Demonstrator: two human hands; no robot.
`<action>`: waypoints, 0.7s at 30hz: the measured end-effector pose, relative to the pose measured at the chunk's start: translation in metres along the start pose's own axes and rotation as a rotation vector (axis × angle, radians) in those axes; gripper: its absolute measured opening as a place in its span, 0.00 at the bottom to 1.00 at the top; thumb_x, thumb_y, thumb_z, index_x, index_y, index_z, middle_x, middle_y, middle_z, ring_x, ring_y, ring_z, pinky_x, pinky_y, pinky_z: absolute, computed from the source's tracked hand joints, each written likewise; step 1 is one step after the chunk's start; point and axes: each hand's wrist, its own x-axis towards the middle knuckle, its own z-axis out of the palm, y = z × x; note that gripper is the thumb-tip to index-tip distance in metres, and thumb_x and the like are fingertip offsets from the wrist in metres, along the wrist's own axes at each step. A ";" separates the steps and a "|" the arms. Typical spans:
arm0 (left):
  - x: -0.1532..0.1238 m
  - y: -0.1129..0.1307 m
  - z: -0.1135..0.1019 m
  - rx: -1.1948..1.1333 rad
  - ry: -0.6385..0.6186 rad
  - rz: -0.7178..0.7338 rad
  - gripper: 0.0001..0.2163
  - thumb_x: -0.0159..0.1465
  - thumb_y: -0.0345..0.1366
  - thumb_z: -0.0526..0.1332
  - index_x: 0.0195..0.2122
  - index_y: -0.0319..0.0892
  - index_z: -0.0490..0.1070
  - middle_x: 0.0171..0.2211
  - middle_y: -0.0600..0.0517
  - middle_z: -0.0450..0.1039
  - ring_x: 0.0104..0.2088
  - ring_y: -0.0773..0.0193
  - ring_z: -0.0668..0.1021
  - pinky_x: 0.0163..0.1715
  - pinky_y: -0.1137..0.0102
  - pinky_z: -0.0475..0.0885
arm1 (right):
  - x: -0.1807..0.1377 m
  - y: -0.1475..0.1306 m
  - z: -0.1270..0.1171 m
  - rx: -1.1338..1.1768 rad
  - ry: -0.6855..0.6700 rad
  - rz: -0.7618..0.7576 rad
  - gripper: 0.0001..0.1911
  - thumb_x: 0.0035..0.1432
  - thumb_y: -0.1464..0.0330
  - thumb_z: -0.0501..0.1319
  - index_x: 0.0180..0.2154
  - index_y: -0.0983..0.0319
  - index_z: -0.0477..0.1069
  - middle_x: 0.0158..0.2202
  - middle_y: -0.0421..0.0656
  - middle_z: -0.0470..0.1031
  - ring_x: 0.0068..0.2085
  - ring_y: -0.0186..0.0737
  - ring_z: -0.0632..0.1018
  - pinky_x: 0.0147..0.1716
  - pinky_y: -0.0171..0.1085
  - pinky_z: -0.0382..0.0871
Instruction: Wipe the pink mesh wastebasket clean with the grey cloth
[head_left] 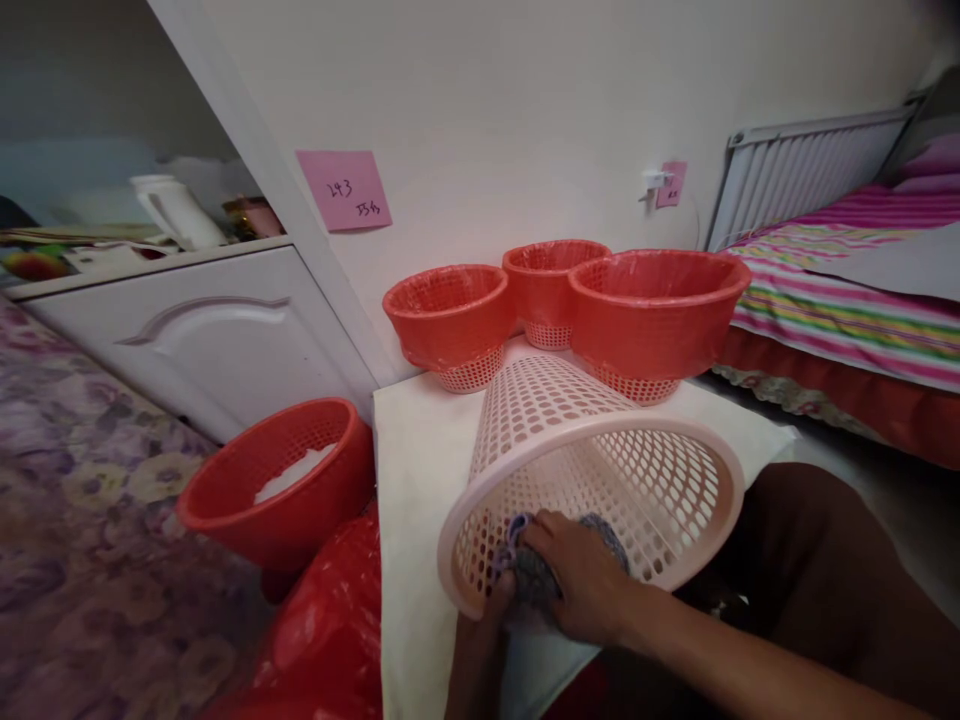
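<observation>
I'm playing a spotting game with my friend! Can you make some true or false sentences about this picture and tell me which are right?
1. The pink basket lies on its side. True.
2. The right hand holds a spoon. False: it holds grey cloth at the pink basket's mouth.
3. Three red baskets stand behind the pink basket. True.
4. The lower-left basket has nothing in it. False: something white is inside.
5. The big pink note is blank. False: it has writing on it.
6. The bed has a striped cover. True.
</observation>
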 end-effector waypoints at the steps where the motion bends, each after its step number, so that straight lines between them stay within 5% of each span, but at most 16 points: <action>1: -0.001 0.001 0.000 -0.005 -0.002 -0.014 0.37 0.49 0.51 0.71 0.59 0.44 0.68 0.55 0.44 0.76 0.63 0.43 0.69 0.64 0.53 0.63 | -0.012 -0.004 -0.002 0.014 -0.022 -0.034 0.28 0.40 0.73 0.62 0.47 0.58 0.69 0.49 0.46 0.72 0.49 0.47 0.74 0.46 0.43 0.68; 4: -0.004 0.003 0.001 -0.023 0.016 -0.090 0.36 0.54 0.53 0.68 0.60 0.39 0.66 0.49 0.40 0.79 0.56 0.40 0.75 0.59 0.48 0.68 | -0.031 -0.011 -0.009 0.105 -0.089 -0.170 0.20 0.43 0.72 0.62 0.42 0.57 0.69 0.44 0.41 0.73 0.43 0.42 0.75 0.41 0.38 0.68; 7: 0.000 0.002 0.002 -0.032 0.039 -0.049 0.37 0.54 0.55 0.67 0.61 0.41 0.64 0.55 0.40 0.75 0.58 0.41 0.74 0.60 0.48 0.68 | -0.024 -0.007 -0.018 0.214 -0.078 -0.215 0.20 0.41 0.75 0.61 0.40 0.55 0.70 0.39 0.37 0.74 0.39 0.37 0.76 0.37 0.32 0.68; 11: 0.006 -0.006 0.001 -0.005 0.045 0.060 0.41 0.50 0.56 0.70 0.62 0.44 0.64 0.65 0.44 0.63 0.68 0.45 0.60 0.68 0.55 0.55 | 0.023 0.016 -0.025 0.182 0.157 -0.048 0.27 0.39 0.80 0.58 0.44 0.57 0.70 0.44 0.41 0.74 0.48 0.43 0.74 0.47 0.39 0.69; 14: 0.007 -0.015 0.001 0.017 -0.004 0.037 0.46 0.51 0.53 0.70 0.67 0.45 0.55 0.68 0.43 0.59 0.68 0.44 0.59 0.68 0.51 0.54 | 0.069 0.036 -0.024 0.121 0.340 0.133 0.26 0.51 0.78 0.56 0.52 0.57 0.68 0.53 0.48 0.72 0.57 0.51 0.69 0.58 0.52 0.61; 18: 0.006 -0.021 0.002 0.049 -0.090 0.023 0.44 0.53 0.52 0.69 0.68 0.45 0.53 0.67 0.42 0.59 0.69 0.43 0.58 0.69 0.48 0.50 | 0.112 0.054 -0.012 0.078 0.382 0.227 0.16 0.63 0.67 0.59 0.52 0.58 0.69 0.56 0.48 0.72 0.58 0.52 0.70 0.59 0.57 0.61; 21: 0.008 -0.018 -0.001 0.072 -0.063 0.042 0.42 0.53 0.52 0.69 0.66 0.45 0.58 0.66 0.43 0.62 0.68 0.43 0.59 0.69 0.49 0.51 | 0.120 0.060 -0.001 0.051 0.370 0.251 0.18 0.64 0.61 0.60 0.53 0.61 0.69 0.57 0.50 0.71 0.58 0.52 0.70 0.59 0.58 0.62</action>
